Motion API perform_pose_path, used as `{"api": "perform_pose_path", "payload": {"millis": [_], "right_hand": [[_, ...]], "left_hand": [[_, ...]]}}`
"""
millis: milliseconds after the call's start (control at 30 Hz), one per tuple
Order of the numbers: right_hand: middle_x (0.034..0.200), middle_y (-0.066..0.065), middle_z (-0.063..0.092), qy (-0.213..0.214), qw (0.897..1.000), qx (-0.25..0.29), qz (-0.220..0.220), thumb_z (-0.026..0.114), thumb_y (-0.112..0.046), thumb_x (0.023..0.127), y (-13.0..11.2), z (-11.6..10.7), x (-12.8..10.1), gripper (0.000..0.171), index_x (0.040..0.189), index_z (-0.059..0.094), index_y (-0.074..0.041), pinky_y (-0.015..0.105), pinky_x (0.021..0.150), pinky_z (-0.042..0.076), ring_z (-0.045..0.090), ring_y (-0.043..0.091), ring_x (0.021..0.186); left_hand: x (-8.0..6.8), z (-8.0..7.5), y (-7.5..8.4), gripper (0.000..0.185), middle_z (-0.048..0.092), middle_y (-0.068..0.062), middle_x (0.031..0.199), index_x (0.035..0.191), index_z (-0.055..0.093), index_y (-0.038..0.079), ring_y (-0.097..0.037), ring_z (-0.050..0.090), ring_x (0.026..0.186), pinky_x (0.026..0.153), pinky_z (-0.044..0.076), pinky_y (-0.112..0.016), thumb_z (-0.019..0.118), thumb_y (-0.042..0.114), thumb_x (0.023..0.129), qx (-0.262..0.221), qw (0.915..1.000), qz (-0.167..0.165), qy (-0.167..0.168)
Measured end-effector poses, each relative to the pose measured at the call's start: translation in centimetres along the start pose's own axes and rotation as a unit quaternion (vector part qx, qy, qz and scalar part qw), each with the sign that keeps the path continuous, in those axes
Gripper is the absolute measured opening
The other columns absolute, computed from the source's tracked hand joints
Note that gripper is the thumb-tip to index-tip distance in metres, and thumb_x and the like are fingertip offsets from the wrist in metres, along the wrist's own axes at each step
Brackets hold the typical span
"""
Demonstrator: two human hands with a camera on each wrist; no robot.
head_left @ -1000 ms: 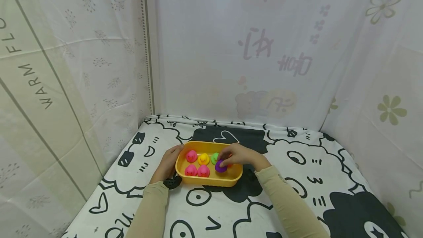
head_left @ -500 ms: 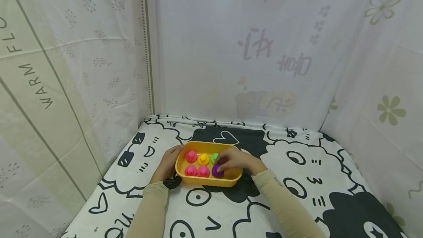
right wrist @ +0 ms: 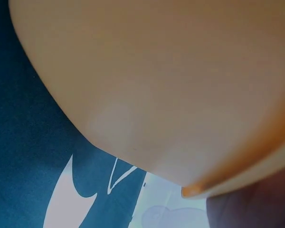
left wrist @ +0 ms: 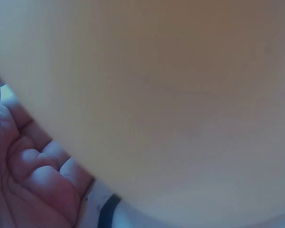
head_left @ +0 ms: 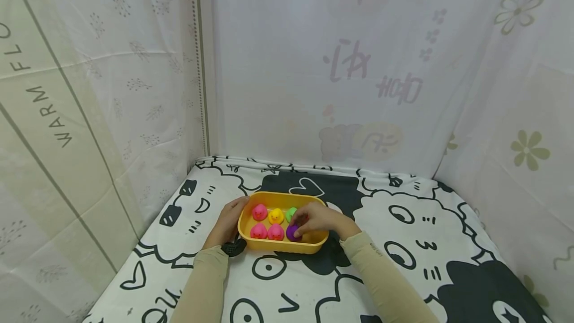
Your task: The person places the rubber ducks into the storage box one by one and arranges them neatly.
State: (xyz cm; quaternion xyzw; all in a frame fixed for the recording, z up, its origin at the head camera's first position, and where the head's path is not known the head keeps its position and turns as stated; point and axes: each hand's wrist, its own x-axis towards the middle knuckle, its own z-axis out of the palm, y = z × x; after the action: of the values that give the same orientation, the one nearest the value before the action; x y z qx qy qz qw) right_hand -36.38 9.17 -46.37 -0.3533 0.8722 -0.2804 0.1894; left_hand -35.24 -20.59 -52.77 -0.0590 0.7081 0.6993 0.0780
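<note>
**Both hands at the yellow tray, right fingers on the purple duck**

Nearest to me in the head view, two beige sleeves run up from the bottom edge over the black-and-white cartoon cloth (head_left: pixel 403 213). A small black object (head_left: pixel 233 248) lies on the cloth just beside my left wrist.

My left hand (head_left: pixel 228 221) rests against the left end of the yellow tray (head_left: pixel 287 248), fingers laid along its wall. In the left wrist view the fingers (left wrist: pixel 33 175) sit bent beside the tray wall (left wrist: pixel 180 95), which fills most of that picture; I cannot tell whether they truly clamp the wall or merely lean on it.

My right hand (head_left: pixel 316 219) reaches over the right side of the tray, fingertips curled down onto the purple duck (head_left: pixel 292 233), which sits in the near row at the right, inside the tray. The right wrist view shows only the tray's outer wall (right wrist: pixel 171 85) close up above the dark cloth, so the grip itself I judge from the head view alone.

Left of the purple duck, in the same near row, stand two pink ducks (head_left: pixel 266 232). Behind them, in the far row, are a pink duck (head_left: pixel 259 212), a yellow duck (head_left: pixel 275 216) and a green duck (head_left: pixel 291 213), the green one partly hidden by my right fingers.

Beyond the tray, pale printed curtains (head_left: pixel 314 64) close off the space.
</note>
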Motion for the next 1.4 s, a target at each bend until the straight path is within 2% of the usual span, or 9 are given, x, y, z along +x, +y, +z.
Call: {"api": "perform_pose_path", "payload": {"millis": [400,600,733,967,1133,1400], "right_hand": [[0.092,-0.014,0.070,0.012,1.000,0.006,0.000,0.076,-0.040,0.080,0.6,0.3,0.1,0.023,0.100,0.072,-0.029,0.019,0.079,0.056,0.064,0.005,0.086],[0.099,-0.012,0.071,0.039,0.999,0.031,-0.020,0.072,-0.040,0.084,1.0,0.3,-0.1,0.026,0.104,0.072,-0.023,0.022,0.083,0.057,0.066,0.005,0.093],[0.103,-0.012,0.070,0.060,0.997,0.033,-0.019,0.071,-0.041,0.085,0.8,0.0,-0.7,0.031,0.108,0.072,-0.019,0.025,0.088,0.058,0.066,0.006,0.099],[0.103,-0.014,0.070,0.085,0.996,0.031,-0.018,0.070,-0.041,0.086,1.1,-0.7,-1.8,0.031,0.110,0.072,-0.021,0.025,0.089,0.057,0.065,0.007,0.098],[0.103,-0.012,0.071,0.110,0.993,0.049,-0.004,0.070,-0.040,0.086,1.8,-1.5,-2.9,0.029,0.110,0.072,-0.023,0.027,0.086,0.058,0.065,0.010,0.096],[0.107,-0.010,0.070,0.149,0.986,0.065,0.038,0.071,-0.051,0.081,2.8,-2.8,-5.2,0.035,0.108,0.071,-0.028,0.034,0.089,0.059,0.065,0.015,0.104]], "left_hand": [[-0.1,0.1,0.1,0.064,0.052,-0.004,0.142,0.137,0.052,0.019,-0.024,0.049,0.132,0.109,0.045,-0.039,0.054,0.062,0.088,-0.005,1.0000,-0.001,0.004],[0.2,0.2,0.1,0.062,0.056,-0.003,0.138,0.133,0.056,0.020,-0.022,0.053,0.128,0.104,0.050,-0.035,0.056,0.062,0.087,-0.008,0.9999,0.001,0.010],[0.3,0.3,0.0,0.062,0.055,-0.004,0.139,0.134,0.055,0.020,-0.023,0.054,0.127,0.101,0.051,-0.035,0.056,0.061,0.088,-0.008,0.9999,0.003,0.013],[0.4,0.2,0.0,0.061,0.055,-0.003,0.139,0.134,0.056,0.021,-0.022,0.055,0.126,0.101,0.052,-0.034,0.056,0.061,0.088,-0.009,0.9998,0.002,0.016],[0.5,0.2,0.1,0.064,0.053,-0.002,0.141,0.135,0.054,0.021,-0.022,0.053,0.128,0.102,0.051,-0.036,0.057,0.062,0.087,-0.009,0.9998,-0.001,0.015],[0.4,0.2,0.2,0.063,0.053,-0.003,0.141,0.136,0.054,0.020,-0.024,0.053,0.128,0.101,0.051,-0.036,0.056,0.061,0.088,-0.007,0.9999,-0.001,0.015]]}}
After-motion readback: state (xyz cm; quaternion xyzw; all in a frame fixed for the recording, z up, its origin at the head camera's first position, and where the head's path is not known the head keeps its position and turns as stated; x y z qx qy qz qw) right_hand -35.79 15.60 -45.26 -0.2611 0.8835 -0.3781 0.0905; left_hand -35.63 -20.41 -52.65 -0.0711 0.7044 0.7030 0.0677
